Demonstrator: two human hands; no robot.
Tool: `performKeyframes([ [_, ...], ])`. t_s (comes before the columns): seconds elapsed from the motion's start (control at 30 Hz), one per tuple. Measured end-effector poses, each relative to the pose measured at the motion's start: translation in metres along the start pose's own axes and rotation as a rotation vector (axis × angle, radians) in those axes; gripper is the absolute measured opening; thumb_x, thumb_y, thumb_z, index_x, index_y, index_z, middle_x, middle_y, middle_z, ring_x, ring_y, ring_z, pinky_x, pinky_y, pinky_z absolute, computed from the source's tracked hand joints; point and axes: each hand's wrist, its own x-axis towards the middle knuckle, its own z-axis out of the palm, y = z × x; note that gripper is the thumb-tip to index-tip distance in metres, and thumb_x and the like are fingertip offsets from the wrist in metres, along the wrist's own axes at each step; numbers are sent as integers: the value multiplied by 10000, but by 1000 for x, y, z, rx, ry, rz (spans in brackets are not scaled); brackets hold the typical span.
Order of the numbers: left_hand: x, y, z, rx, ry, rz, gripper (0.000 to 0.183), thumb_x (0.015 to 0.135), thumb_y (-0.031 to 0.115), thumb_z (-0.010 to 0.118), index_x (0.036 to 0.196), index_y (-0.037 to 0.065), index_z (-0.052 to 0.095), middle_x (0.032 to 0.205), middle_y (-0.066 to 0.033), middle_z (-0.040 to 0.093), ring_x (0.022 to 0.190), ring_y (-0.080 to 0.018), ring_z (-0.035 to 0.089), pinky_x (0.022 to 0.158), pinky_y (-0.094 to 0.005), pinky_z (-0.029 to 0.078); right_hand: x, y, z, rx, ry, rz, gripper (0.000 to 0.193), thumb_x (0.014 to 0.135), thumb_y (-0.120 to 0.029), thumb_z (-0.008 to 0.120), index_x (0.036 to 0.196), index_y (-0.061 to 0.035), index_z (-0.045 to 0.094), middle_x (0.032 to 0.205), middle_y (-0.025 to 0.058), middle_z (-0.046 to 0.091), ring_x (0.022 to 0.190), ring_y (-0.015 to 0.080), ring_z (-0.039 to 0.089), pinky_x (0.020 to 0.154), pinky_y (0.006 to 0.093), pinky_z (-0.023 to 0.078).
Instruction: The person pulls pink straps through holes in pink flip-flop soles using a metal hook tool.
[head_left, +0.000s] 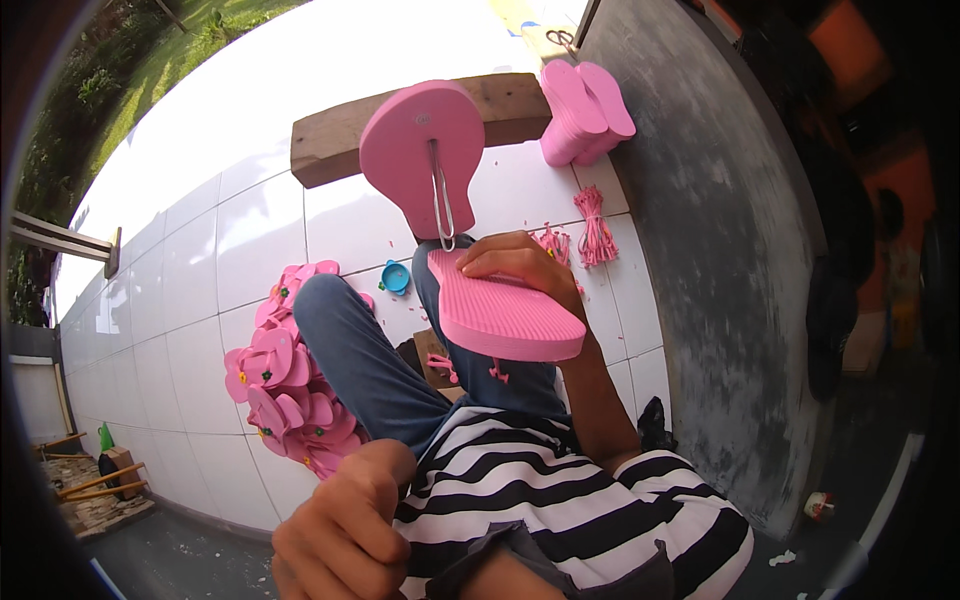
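My right hand [525, 262] grips a pink ribbed flip-flop sole [510, 318] above my lap, thumb side near its narrow end. Another pink sole [415, 150] leans on a wooden beam [330, 145], with a thin metal loop tool [442, 195] standing against its face and ending close to the held sole. At the lower left my left hand [350, 530] is closed with fingers curled; whatever may be inside is hidden. Small pink straps [440, 368] show at my lap below the held sole.
Finished-looking pink flip-flops [270, 360] lie piled on the white tiles to the left. A small blue dish [396, 277] sits near my knee. Stacked pink soles [585, 110] and a bundle of pink straps [596, 230] are beside the grey wall [710, 250]. Scissors [560, 39] lie behind.
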Motion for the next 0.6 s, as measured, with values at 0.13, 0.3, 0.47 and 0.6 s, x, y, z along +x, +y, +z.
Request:
performKeyframes([
  [0.13, -44, -13, -32, 1025, 264, -599, 434, 782, 227, 806, 1089, 49, 557, 1006, -142, 628, 661, -147, 573, 532, -220, 419, 13, -11, 6, -123, 5, -19, 451, 698, -85, 803, 1111, -97, 623, 1097, 96, 605, 1082, 288, 565, 934, 395, 475],
  [0.3, -66, -33, -59, 1147, 51, -695, 415, 725, 104, 828, 1064, 27, 600, 1033, -173, 635, 810, -209, 665, 677, -280, 546, 21, -2, 2, -319, -18, -174, 428, 694, -79, 801, 1079, -92, 613, 1079, 87, 618, 1050, 282, 590, 915, 406, 475],
  [0.47, -66, -41, -61, 1043, 110, -603, 360, 735, 43, 811, 1034, 14, 613, 1014, -183, 622, 848, -224, 679, 690, -321, 577, 20, 0, 4, -204, 94, -240, 394, 732, -100, 785, 1067, -90, 578, 1060, 90, 640, 1011, 282, 621, 927, 424, 463],
  [0.6, -68, -48, -66, 1020, 140, -600, 346, 742, 27, 808, 1025, -1, 610, 1009, -192, 613, 839, -222, 678, 675, -308, 578, 22, 2, 2, -212, 109, -251, 427, 746, -116, 786, 1103, -89, 553, 1062, 95, 640, 1012, 282, 618, 933, 430, 460],
])
